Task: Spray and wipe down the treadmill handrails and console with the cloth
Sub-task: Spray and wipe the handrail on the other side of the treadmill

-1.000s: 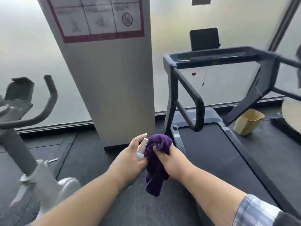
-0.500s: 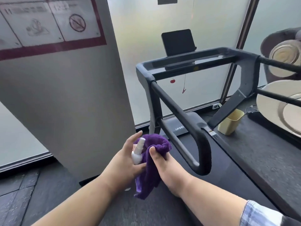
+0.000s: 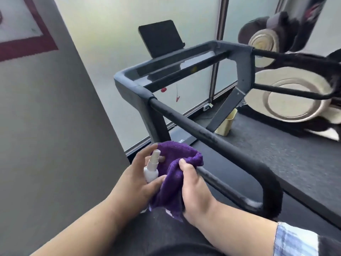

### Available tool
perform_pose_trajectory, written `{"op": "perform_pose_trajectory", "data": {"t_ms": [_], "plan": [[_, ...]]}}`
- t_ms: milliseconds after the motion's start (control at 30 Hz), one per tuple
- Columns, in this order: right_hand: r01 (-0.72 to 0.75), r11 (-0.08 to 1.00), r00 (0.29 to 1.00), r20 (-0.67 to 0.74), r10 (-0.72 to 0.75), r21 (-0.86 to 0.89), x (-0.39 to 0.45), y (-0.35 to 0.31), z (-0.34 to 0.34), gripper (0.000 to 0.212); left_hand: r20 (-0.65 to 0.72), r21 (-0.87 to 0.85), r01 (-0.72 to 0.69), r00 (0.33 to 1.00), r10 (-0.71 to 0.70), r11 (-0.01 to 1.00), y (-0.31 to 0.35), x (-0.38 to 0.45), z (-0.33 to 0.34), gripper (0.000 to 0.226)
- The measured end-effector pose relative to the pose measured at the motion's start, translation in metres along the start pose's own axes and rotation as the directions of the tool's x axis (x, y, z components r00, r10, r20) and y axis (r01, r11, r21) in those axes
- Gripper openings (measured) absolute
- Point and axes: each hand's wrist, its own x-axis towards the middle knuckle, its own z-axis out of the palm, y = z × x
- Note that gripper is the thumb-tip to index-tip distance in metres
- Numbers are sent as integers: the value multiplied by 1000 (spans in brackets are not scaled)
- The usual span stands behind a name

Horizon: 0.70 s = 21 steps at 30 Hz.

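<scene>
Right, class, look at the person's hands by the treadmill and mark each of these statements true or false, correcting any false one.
1. The left hand holds a small white spray bottle. True.
2. The purple cloth lies on the floor. False: the right hand grips it, bunched, next to the bottle.
3. A dark tablet stands propped on the treadmill console. True.
4. The cloth is wiping the console. False: it is down by the near handrail, well short of the console.
5. A pale yellow bin stands on the floor beyond the handrail. True.
</scene>
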Motion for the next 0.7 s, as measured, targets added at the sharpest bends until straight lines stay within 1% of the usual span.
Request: {"op": "perform_pose_trajectory", "data": {"t_ms": [100,167,267,300,333,367,400,433,467,500,533,567,600,633,667,700], "plan": [[95,988,993,-82,-86,123,0,-1,11,60,32,47,-130,991,128,990,-4,24,-11,53],[179,971,980,-119,-162,158,-5,-3,15,60,59,67,-207,977,203,976,-2,38,-8,43],[310,933,946,-159,-283,182,-23,-5,13,63,109,-19,-276,955,276,961,7,50,6,37],[377,907,920,-189,-344,185,-32,-9,12,61,119,-65,-294,946,300,954,9,52,12,36],[461,871,878,-227,-421,168,-41,-14,10,57,128,-108,-308,939,320,945,11,54,18,35],[554,825,817,-266,-512,115,-51,-18,7,52,140,-145,-314,932,334,938,13,55,26,34],[638,770,731,-321,-602,12,-59,-26,5,46,157,-175,-314,927,341,933,14,55,33,34],[683,721,630,-408,-661,-113,-66,-36,2,41,177,-196,-312,921,346,930,15,55,41,34],[697,682,522,-494,-695,-223,-74,-46,0,39,197,-210,-311,915,351,927,15,54,49,35],[698,639,417,-542,-730,-323,-79,-57,-3,40,212,-214,-311,911,354,926,14,54,55,36],[682,580,332,-518,-789,-445,-82,-69,-8,46,226,-209,-311,907,355,927,13,53,61,38],[621,483,270,-410,-871,-618,-85,-81,-14,54,239,-204,-307,905,352,929,13,52,67,38],[489,331,240,-241,-941,-807,-86,-94,-23,57,245,-201,-299,906,344,933,12,51,72,38],[295,150,269,-68,-961,-944,-84,-104,-33,59,243,-208,-284,912,331,936,12,50,76,37],[102,-28,341,61,-938,-994,-81,-111,-43,61,228,-224,-257,924,307,940,11,49,80,37],[-56,-160,446,119,-887,-985,-79,-115,-49,67,206,-245,-218,940,271,945,11,47,83,37]]}}
